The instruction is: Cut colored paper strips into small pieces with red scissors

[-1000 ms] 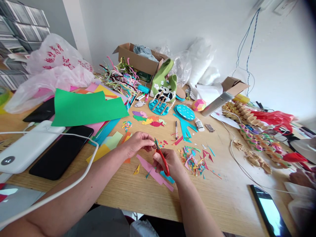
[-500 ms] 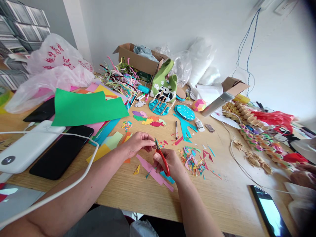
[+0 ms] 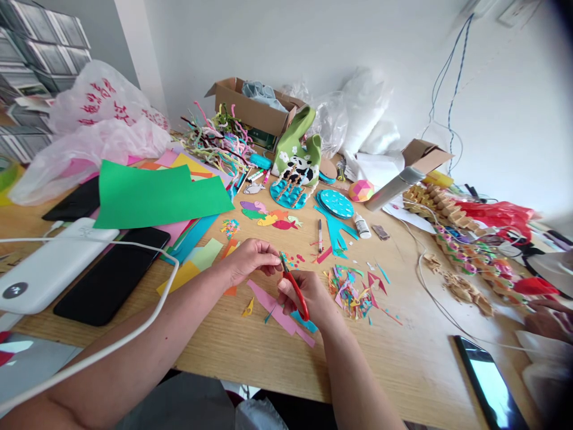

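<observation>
scissors [image 3: 299,295], red-handled and metal-bladed, are sitting in the right hand [image 3: 313,298]; the left hand [image 3: 254,261] is pinching narrowly beside them, contents unclear.

A pale wall [image 3: 201,36] (greyer at its far left) rises behind the wood-grained table [image 3: 416,364].

Plastic bag [image 3: 107,104]: bears rows of red characters, too creased and blurred to read; stands well to the left of and beyond the left hand [image 3: 257,261].
White power bank [image 3: 49,269]: carries a round dark mark, unreadable; lies well to the left of the left hand.
White bottle [image 3: 362,227]: shows dark print, too tiny to read; sits beyond and right of the right hand [image 3: 317,292].
Legible wording: none.
</observation>
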`<control>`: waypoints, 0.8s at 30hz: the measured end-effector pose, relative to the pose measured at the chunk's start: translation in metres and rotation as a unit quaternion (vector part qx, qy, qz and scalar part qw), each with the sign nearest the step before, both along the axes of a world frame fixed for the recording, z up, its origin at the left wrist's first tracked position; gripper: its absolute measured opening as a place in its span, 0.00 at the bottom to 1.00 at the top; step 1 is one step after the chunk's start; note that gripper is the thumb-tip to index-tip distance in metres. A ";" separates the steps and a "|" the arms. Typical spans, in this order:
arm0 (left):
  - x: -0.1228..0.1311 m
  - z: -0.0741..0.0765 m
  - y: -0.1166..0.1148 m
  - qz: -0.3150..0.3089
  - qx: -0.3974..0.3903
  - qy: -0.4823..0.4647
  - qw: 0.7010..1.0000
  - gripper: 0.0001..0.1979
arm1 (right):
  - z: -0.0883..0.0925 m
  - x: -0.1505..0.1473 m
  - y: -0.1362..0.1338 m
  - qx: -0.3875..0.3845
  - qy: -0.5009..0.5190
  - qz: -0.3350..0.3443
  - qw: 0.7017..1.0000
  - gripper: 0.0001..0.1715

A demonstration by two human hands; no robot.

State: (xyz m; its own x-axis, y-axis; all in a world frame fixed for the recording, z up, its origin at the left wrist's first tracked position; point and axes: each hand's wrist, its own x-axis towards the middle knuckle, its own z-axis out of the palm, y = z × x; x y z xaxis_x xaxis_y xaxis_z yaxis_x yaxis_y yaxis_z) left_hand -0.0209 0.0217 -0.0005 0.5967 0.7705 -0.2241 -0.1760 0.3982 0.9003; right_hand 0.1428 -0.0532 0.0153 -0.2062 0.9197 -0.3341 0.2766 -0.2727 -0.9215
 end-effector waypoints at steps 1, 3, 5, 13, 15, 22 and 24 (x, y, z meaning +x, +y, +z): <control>0.000 0.000 0.000 0.000 0.000 -0.001 1.000 0.07 | 0.000 0.000 0.000 -0.003 0.001 -0.002 1.000 0.28; 0.000 -0.001 0.000 -0.003 0.001 -0.002 1.000 0.07 | -0.001 0.000 0.000 -0.008 0.002 -0.006 1.000 0.28; 0.000 -0.002 0.000 -0.006 0.001 -0.003 1.000 0.07 | -0.001 0.000 0.000 -0.009 0.004 -0.007 1.000 0.27; 0.000 0.000 0.000 0.007 -0.007 -0.005 1.000 0.07 | -0.003 0.000 0.000 -0.011 0.004 -0.019 1.000 0.27; 0.000 0.000 0.001 0.009 -0.008 -0.005 1.000 0.08 | -0.004 0.000 -0.001 -0.010 0.004 -0.018 1.000 0.27; 0.000 0.000 0.000 0.003 -0.003 0.000 1.000 0.08 | 0.000 -0.001 -0.001 -0.008 -0.007 -0.009 1.000 0.27; -0.001 -0.001 0.000 0.002 -0.003 0.000 1.000 0.07 | 0.001 0.000 -0.001 -0.009 -0.010 -0.007 1.000 0.27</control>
State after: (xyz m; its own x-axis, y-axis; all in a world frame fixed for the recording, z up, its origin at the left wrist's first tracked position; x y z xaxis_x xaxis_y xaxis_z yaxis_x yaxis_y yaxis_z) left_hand -0.0215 0.0218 -0.0012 0.5938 0.7713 -0.2292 -0.1773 0.4034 0.8977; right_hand 0.1423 -0.0539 0.0159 -0.1873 0.9164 -0.3538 0.2902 -0.2925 -0.9112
